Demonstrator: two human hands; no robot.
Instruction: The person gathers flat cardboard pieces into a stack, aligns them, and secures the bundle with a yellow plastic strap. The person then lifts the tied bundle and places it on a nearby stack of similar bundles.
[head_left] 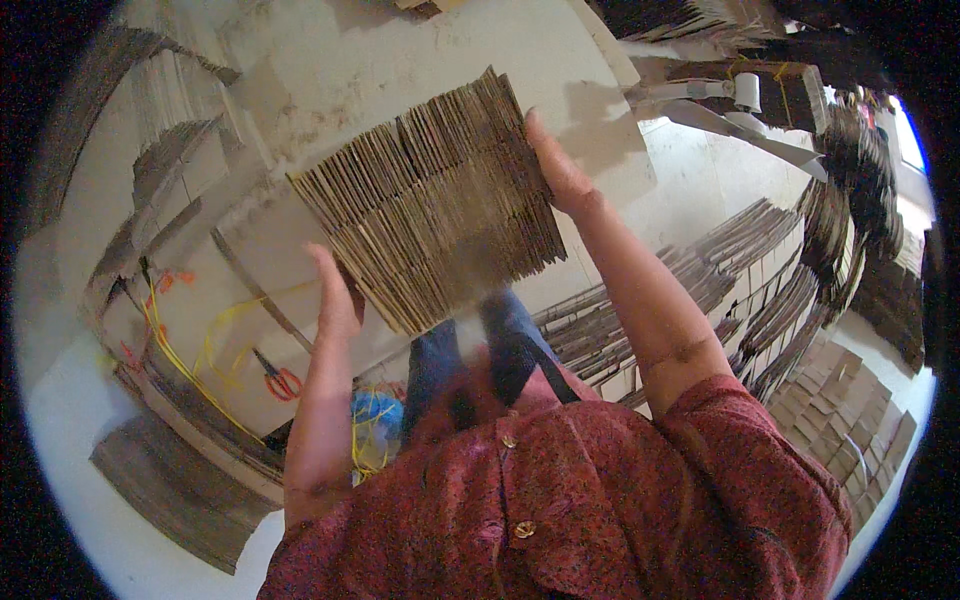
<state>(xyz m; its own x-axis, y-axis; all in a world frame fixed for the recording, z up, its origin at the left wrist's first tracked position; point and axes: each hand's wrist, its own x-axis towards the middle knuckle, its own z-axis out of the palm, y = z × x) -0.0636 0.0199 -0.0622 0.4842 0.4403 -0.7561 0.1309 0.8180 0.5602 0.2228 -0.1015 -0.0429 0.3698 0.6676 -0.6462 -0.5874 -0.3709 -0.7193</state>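
While pressing stack of flattened cardboard sheets (430, 200) between left hand (335, 295) and right hand (560, 175), both palms clamping its sides, I'm holding it raised at centre; yellow string (215, 345), red-handled scissors (278, 378) lying left, unused; tying seemingly not begun.

i see red-handled scissors (283, 381) lying flat on the pale floor (420, 60), just beside loose yellow cord (215, 345). a blue bundle (375, 420) sits near the cord. fanned rows of flat cardboard sheets (760, 270) lie at right, with folded cartons (850, 420) beyond them.
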